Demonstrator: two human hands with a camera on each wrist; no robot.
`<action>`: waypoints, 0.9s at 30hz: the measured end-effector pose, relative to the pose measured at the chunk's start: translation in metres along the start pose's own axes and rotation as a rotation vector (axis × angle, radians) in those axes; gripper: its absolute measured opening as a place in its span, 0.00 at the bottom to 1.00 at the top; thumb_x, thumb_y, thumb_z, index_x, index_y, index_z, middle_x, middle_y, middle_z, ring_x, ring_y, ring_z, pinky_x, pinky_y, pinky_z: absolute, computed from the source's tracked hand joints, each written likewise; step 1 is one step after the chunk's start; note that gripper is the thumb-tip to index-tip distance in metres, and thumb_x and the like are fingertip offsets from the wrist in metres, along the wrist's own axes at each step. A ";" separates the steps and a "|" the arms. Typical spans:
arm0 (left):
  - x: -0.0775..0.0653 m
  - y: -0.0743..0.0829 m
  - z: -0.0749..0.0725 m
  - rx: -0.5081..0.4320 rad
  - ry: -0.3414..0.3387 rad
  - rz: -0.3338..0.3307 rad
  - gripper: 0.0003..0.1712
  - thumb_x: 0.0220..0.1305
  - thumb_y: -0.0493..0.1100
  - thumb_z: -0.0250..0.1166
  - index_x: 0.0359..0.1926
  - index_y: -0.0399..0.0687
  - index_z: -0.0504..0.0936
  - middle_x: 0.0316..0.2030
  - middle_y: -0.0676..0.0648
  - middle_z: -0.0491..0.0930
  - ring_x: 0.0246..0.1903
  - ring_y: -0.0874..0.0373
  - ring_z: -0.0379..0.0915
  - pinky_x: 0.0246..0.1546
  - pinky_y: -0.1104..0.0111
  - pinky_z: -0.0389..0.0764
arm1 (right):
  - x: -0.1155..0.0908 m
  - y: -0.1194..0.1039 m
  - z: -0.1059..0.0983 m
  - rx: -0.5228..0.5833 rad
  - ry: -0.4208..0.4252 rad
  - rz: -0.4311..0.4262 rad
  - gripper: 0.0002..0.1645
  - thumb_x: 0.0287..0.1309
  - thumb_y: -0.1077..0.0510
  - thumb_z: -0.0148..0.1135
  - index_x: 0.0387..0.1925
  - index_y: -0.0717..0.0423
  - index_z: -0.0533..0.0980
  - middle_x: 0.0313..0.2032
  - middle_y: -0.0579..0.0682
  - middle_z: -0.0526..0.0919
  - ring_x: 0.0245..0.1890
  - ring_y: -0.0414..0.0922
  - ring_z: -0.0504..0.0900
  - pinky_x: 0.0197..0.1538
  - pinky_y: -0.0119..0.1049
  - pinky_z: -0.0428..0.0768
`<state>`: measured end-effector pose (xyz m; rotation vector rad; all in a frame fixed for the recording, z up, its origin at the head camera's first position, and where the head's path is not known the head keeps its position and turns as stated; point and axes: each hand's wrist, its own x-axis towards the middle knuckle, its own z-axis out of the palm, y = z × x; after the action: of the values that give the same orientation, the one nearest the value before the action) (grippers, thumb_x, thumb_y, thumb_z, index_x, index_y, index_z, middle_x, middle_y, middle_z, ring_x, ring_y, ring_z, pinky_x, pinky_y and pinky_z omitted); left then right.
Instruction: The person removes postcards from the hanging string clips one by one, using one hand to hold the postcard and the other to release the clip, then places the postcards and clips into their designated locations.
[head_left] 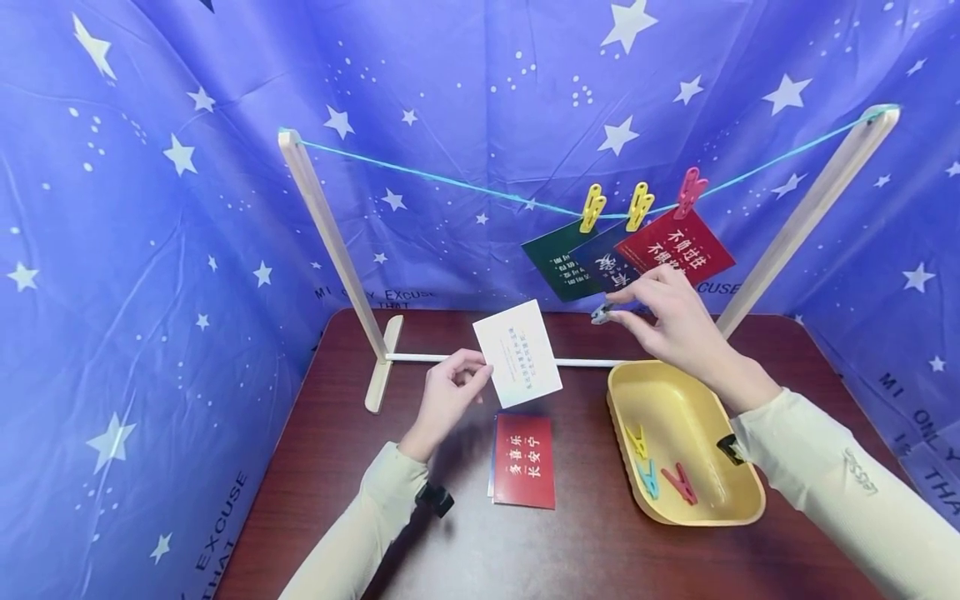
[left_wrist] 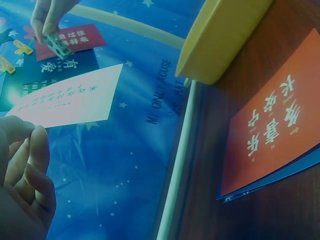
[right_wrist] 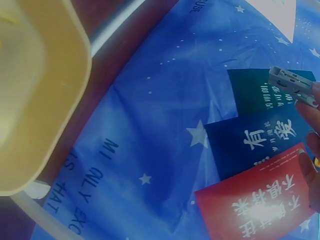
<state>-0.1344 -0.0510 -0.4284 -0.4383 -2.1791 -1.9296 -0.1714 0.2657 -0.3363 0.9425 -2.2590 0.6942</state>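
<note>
Two near-closed pinches: my left hand (head_left: pixel 452 385) on the white card (head_left: pixel 517 354), five o'clock of centre; my right hand (head_left: pixel 671 325) on a seemingly grey clip (head_left: pixel 601 314), card's two o'clock. Edge-only grip could drop the card.

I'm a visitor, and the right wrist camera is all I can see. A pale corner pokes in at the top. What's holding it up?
Observer: That is a white card, and the left hand pinches it by one edge.
Visitor: And the yellow basket? I only catch part of it.
Observer: Inside it lie a yellow clip, a blue clip and a red clip.
Visitor: Are there cards lying on the table as well?
Observer: Yes, a red card lies there, with blue showing from beneath it.
</note>
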 end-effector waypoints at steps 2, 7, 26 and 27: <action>-0.001 -0.001 0.000 -0.001 -0.006 0.001 0.04 0.66 0.26 0.67 0.41 0.27 0.83 0.31 0.29 0.85 0.15 0.52 0.74 0.21 0.72 0.77 | -0.003 0.001 0.000 -0.002 -0.005 0.009 0.17 0.45 0.73 0.80 0.40 0.61 0.86 0.33 0.55 0.86 0.39 0.49 0.71 0.43 0.41 0.64; -0.001 -0.027 -0.001 -0.010 -0.038 0.002 0.05 0.67 0.30 0.69 0.43 0.31 0.85 0.33 0.29 0.86 0.16 0.42 0.76 0.20 0.67 0.80 | -0.011 0.002 0.001 -0.006 -0.023 0.025 0.19 0.44 0.72 0.80 0.40 0.60 0.86 0.34 0.54 0.87 0.39 0.49 0.72 0.44 0.43 0.65; -0.011 -0.046 0.003 -0.078 -0.085 -0.106 0.07 0.66 0.31 0.70 0.44 0.31 0.86 0.33 0.34 0.87 0.15 0.55 0.72 0.18 0.76 0.71 | -0.042 0.012 0.004 -0.031 -0.075 0.103 0.21 0.42 0.70 0.82 0.41 0.58 0.86 0.35 0.52 0.88 0.40 0.45 0.71 0.43 0.40 0.65; -0.012 -0.047 0.003 -0.076 -0.089 -0.112 0.07 0.67 0.31 0.69 0.44 0.31 0.86 0.33 0.34 0.87 0.15 0.54 0.72 0.18 0.76 0.70 | -0.043 0.012 0.005 -0.034 -0.076 0.106 0.22 0.41 0.70 0.83 0.42 0.58 0.87 0.36 0.52 0.88 0.40 0.46 0.72 0.43 0.40 0.65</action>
<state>-0.1397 -0.0544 -0.4763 -0.4300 -2.2353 -2.0958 -0.1573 0.2895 -0.3724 0.8505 -2.3944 0.6740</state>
